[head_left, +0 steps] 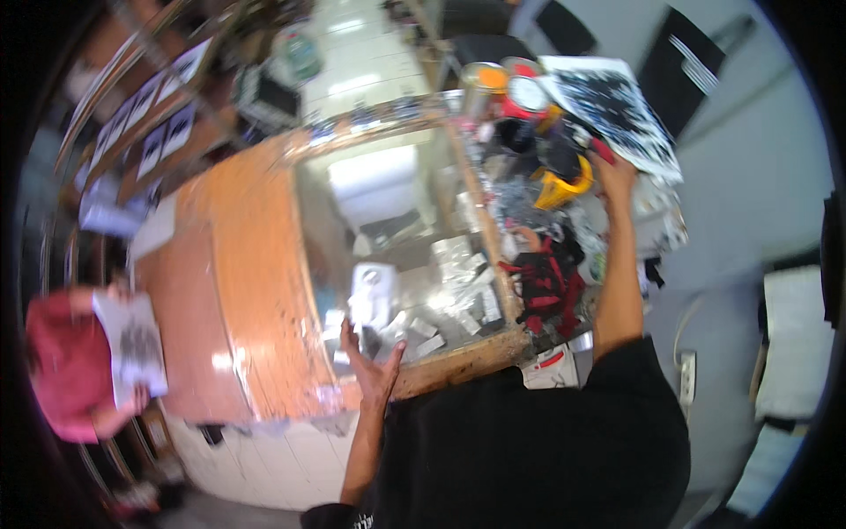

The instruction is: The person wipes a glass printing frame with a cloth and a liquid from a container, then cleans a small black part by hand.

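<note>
My left hand [377, 370] is over the near wooden edge of a glass-topped table [366, 229], fingers spread and nothing in them. Under or on the glass, which I cannot tell, lie a white object [373, 291] and several small silvery pieces [458, 264]. On the cluttered right side, my right hand [617, 176] is closed around a small red object [602, 150], blurred and partly hidden by the fingers. Beside it are a yellow container [564, 185] lying tilted, a dark container [557, 157], and a sheet with dark blotches [612, 110].
Paint cans [485, 88] stand at the far right corner. Red and black rags [546, 282] lie nearer me. At the left, a person in red [66, 366] holds a printed sheet [134, 339]. Racks with sheets [167, 141] line the far left; a power strip [687, 377] hangs at right.
</note>
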Demonstrator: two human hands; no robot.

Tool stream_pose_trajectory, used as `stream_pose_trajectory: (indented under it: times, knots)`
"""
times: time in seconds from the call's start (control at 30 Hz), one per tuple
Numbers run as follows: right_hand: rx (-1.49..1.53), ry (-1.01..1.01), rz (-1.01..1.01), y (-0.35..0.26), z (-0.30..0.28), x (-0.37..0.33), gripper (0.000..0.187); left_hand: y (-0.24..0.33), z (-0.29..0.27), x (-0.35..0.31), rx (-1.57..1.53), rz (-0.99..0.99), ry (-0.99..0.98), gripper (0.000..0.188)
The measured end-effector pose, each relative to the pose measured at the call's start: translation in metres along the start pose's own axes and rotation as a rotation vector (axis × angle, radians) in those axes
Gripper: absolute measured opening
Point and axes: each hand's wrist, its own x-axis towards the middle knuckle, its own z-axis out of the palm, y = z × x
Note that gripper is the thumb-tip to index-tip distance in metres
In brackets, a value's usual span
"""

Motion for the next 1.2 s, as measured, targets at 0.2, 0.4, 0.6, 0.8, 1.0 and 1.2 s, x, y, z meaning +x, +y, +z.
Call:
stream_pose_trajectory:
  times: [0.2,0.4,0.6,0.8,1.0,1.2]
  knots:
    - [0.469,-0.542,0.085,-0.077,-0.037,-0.138,0.024,-0.007,-0.076,-0.049,-0.027,0.065,0.164,0.097]
    - [0.506,-1.251,-0.205,-0.177,0.032,-0.353,0.037,-0.080,-0.160,-0.168,0.054,-0.254,0.609,0.063]
    - [0.497,-1.912,0.167,-0.267,0.114,-0.642,0.012,-0.185,-0.246,-0.329,0.131,-0.899,0.846,0.061]
    - [0.156,-1.946,0.848,-0.268,0.243,-0.839,0.026,-0.259,-0.200,-0.572,0.330,-1.363,1.275,0.073]
    - [0.229,-1.662,0.806,-0.271,0.277,-0.886,0.032,-0.212,-0.140,-0.660,-0.547,-1.745,1.370,0.083]
    - [0.419,-2.011,0.508,-0.217,0.187,-0.775,0.034,-0.251,-0.146,-0.613,-0.047,-1.740,1.201,0.072]
